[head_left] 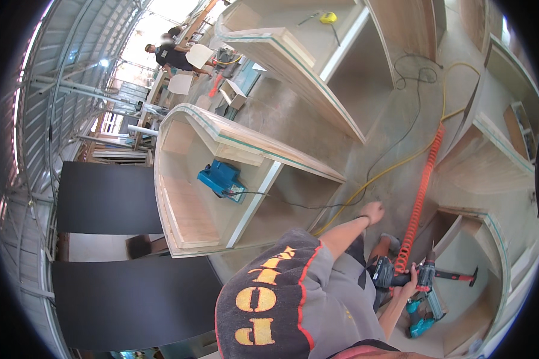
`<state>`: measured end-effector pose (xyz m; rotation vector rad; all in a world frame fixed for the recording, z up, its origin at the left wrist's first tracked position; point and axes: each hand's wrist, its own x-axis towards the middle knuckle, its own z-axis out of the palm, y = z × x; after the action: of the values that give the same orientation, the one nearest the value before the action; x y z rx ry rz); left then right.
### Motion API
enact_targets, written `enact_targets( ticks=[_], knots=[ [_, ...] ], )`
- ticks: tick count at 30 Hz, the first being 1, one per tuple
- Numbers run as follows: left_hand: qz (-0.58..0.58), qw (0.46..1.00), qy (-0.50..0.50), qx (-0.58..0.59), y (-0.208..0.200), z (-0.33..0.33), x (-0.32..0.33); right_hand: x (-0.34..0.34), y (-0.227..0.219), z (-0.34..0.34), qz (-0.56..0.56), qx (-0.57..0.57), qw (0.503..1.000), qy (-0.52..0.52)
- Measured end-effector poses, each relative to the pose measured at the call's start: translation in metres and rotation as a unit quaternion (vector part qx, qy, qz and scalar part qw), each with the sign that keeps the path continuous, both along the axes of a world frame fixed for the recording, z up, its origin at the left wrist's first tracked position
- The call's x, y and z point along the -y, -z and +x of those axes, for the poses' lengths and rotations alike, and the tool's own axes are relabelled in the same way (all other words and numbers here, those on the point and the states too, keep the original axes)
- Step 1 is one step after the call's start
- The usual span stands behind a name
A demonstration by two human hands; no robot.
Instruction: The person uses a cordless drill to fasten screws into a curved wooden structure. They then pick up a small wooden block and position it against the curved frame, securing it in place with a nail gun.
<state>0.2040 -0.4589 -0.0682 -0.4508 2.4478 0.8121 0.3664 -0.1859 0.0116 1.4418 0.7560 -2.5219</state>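
Head view looks steeply down past a grey shirt with red trim. The right hand (408, 281) is wrapped shut around the grip of a dark pneumatic nail gun (401, 276), holding it low at the person's side, so the orange coiled air hose (419, 197) can trail up and away from the hand without kinking. Just below that hand, a teal cordless drill (424, 314) lies inside the open plywood cabinet (503, 263), parked within easy reach. A red-handled tool (458, 276) lies just beyond the gun's nose; its kind is unclear.

The left hand (373, 212) is stretched forward, holding nothing, fingers loosely curled as far as can be seen, over the concrete floor (293, 113) near a yellow hose (389, 167) and a black cable.

Further left of that hand, a large curved plywood carcass (245, 143) lies on its side, sheltering a blue power tool (221, 179). Farther off sits another carcass with a yellow tape measure (328, 17), and a co-worker (173, 57) stands well away.
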Motion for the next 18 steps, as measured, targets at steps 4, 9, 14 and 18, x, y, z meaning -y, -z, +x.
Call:
enact_targets(
  ticks=[4, 9, 14, 18],
  knots=[
    [-0.053, 0.973, 0.139, 0.174, 0.002, 0.072, 0.088, 0.004, 0.008, 0.003, 0.023, -0.013, 0.999, 0.034],
    [0.003, 0.975, 0.117, 0.187, 0.022, 0.141, 0.133, 0.018, 0.001, 0.001, 0.029, -0.028, 0.999, 0.018],
    [0.071, 0.954, 0.241, 0.161, -0.008, 0.122, 0.144, 0.043, -0.025, -0.011, 0.064, -0.045, 0.997, -0.015],
    [0.107, 0.931, 0.314, 0.156, -0.017, 0.115, 0.141, 0.073, -0.013, -0.035, 0.065, -0.081, 0.993, -0.059]
  ],
)
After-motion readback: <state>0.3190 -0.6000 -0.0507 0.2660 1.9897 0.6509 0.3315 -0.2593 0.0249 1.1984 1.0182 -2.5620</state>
